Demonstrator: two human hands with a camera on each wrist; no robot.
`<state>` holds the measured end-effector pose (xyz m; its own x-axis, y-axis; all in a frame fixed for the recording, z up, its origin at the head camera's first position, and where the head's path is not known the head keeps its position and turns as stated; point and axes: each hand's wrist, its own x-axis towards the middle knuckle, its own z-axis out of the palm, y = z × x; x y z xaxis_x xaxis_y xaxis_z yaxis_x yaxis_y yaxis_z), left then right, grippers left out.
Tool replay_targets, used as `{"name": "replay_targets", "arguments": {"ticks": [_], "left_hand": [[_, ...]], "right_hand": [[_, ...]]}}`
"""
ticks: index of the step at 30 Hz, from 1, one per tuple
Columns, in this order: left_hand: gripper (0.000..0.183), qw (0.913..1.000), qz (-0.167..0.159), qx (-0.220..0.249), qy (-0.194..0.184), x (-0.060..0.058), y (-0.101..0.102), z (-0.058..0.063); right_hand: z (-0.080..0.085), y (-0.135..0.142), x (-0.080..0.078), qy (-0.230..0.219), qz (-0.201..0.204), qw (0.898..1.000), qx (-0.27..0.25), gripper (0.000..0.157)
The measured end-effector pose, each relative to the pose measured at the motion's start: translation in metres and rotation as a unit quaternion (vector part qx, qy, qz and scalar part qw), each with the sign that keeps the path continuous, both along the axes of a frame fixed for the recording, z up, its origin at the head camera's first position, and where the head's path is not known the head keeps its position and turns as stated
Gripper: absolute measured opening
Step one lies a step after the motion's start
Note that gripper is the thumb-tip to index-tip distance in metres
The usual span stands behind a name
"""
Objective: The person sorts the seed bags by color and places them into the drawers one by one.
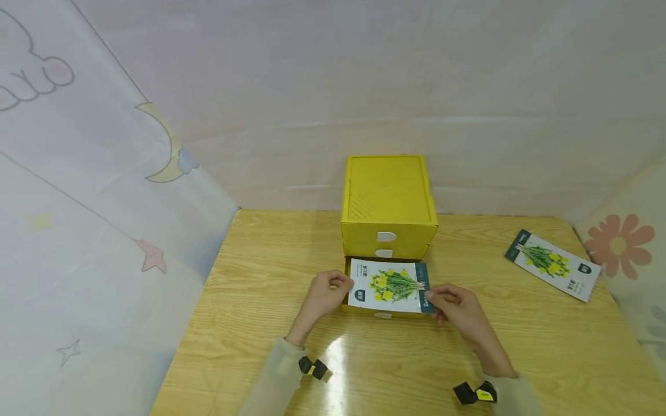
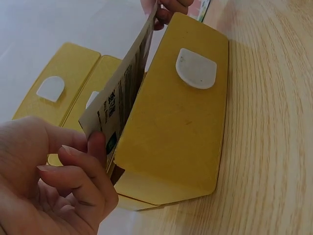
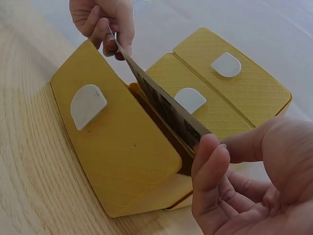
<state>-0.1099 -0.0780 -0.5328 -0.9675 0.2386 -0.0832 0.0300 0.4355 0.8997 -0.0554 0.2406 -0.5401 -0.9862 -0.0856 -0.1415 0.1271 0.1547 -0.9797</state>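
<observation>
A seed packet point(image 1: 389, 287) with a picture of yellow flowers and green leaves lies level over the pulled-out bottom drawer point(image 2: 171, 122). My left hand point(image 1: 325, 293) pinches its left end between thumb and fingers. At the dark green end, my right hand point(image 1: 458, 309) pinches the packet the same way. Both wrist views show the packet almost edge-on, tilted against the drawer opening, with printed text on its underside. Most of the drawer's inside is hidden beneath the packet.
The yellow drawer cabinet point(image 1: 389, 190) stands against the back curtain, its two upper drawers shut, each with a white handle. A second, similar seed packet point(image 1: 554, 264) lies on the wooden table point(image 1: 260, 260) at the far right.
</observation>
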Motion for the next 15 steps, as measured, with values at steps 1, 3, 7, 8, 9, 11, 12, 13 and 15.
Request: {"name": "replay_targets", "arguments": {"ticks": [1,3,7,8,9,11,12,13,15], "left_hand": [[0.014,1.0,0.001,0.001,-0.002,-0.0003,-0.0003,-0.0002],[0.015,1.0,0.0,0.005,-0.006,-0.0005,-0.001,-0.0002],[0.017,0.9998,-0.002,0.012,-0.013,-0.0002,-0.0028,-0.0001],[0.018,0.9998,-0.003,0.013,-0.015,0.0,-0.0033,0.0001],[0.018,0.9998,-0.004,0.013,-0.016,0.0001,-0.004,0.0004],[0.02,0.9997,-0.004,0.013,-0.021,0.0,-0.0052,0.0003],[0.02,0.9996,-0.005,0.013,-0.023,-0.0003,-0.006,-0.0001],[0.02,0.9996,-0.004,0.013,-0.025,-0.0006,-0.0067,-0.0003],[0.021,0.9995,-0.003,0.013,-0.029,-0.0015,-0.0079,-0.001]], "right_hand": [[-0.0002,-0.0005,-0.0005,0.0,0.002,1.0,0.001,0.039],[-0.0003,-0.0016,-0.0016,-0.007,-0.002,1.0,0.0,0.039],[-0.0018,-0.0033,-0.004,-0.014,-0.005,1.0,0.004,0.039],[-0.002,-0.0039,-0.0046,-0.015,-0.008,1.0,0.003,0.039],[-0.0027,-0.0043,-0.0055,-0.014,-0.008,1.0,0.005,0.039],[-0.0035,-0.0055,-0.007,-0.01,-0.006,1.0,0.007,0.039],[-0.0038,-0.0061,-0.0078,-0.009,-0.007,1.0,0.008,0.038],[-0.0042,-0.0068,-0.0087,-0.008,-0.007,1.0,0.008,0.037],[-0.0043,-0.0082,-0.0104,-0.006,-0.01,1.0,0.01,0.036]]}}
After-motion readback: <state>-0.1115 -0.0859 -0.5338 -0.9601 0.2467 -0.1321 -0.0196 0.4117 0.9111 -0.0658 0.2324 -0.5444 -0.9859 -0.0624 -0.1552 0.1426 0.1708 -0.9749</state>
